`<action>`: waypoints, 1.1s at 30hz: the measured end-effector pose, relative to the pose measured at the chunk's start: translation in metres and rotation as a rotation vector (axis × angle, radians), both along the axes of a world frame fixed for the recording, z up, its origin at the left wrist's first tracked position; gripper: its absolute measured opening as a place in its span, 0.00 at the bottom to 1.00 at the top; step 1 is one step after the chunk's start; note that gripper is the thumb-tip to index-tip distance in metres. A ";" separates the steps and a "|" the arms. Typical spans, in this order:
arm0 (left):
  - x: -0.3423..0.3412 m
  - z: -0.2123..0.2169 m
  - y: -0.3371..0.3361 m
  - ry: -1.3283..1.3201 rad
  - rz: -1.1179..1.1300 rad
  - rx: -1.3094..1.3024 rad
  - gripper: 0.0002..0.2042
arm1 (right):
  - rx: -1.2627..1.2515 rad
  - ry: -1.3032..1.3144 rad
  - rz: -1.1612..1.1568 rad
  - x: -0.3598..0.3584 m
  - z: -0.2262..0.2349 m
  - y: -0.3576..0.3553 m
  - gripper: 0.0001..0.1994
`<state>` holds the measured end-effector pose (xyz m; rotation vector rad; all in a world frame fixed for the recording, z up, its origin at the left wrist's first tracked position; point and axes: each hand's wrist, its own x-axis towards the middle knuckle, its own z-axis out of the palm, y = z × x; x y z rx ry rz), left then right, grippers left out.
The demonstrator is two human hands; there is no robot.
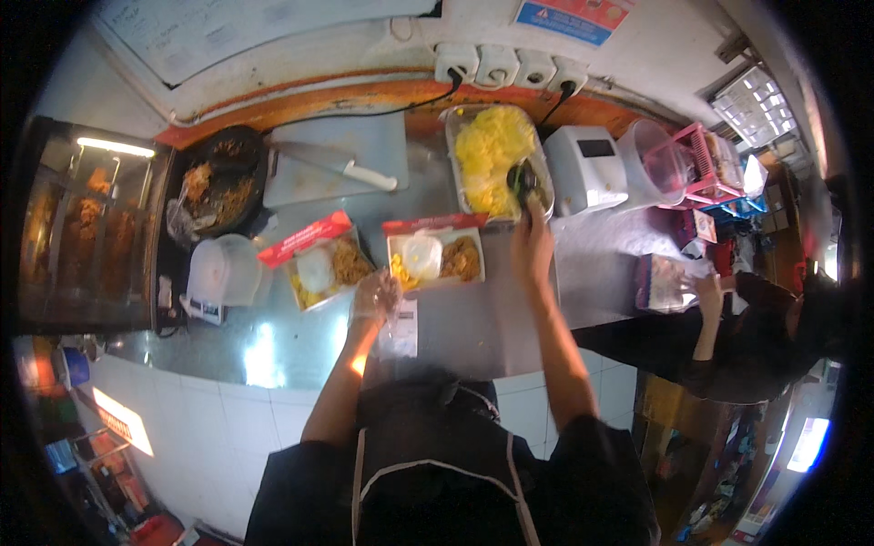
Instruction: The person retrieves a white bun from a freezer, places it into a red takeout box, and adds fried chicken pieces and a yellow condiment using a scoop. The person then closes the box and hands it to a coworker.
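Observation:
My right hand (533, 241) reaches to the near right corner of a tray (548, 168) of yellow food (492, 150). It is closed on a dark utensil (523, 180) whose head rests over the food; its exact kind is unclear. My left hand (377, 296), in a clear plastic glove, is between two open cardboard meal boxes. The glove blurs its fingers. Each box, the left one (314, 264) and the right one (437, 259), has a red lid flap, white rice, fried brown food and yellow pieces.
A cutting board (382, 150) with a knife (350, 168) lies at the back. Left stand a dark pan (246, 196), plastic tubs (232, 268) and a lit display cabinet (91, 227). A white device (590, 168) stands right of the tray. Another person's hand (708, 291) is at far right.

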<state>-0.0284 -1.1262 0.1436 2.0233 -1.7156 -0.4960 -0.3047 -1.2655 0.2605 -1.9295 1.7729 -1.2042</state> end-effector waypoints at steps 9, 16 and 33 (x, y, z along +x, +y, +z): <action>0.003 0.002 -0.021 0.690 0.114 0.047 0.10 | -0.044 0.044 -0.095 0.016 -0.027 0.021 0.18; 0.003 0.025 -0.046 -0.078 -0.020 0.038 0.09 | 0.424 -0.033 0.186 0.024 -0.090 0.059 0.13; -0.187 0.083 -0.042 0.236 -0.621 0.092 0.06 | 0.394 -0.574 -0.528 -0.144 -0.058 0.207 0.19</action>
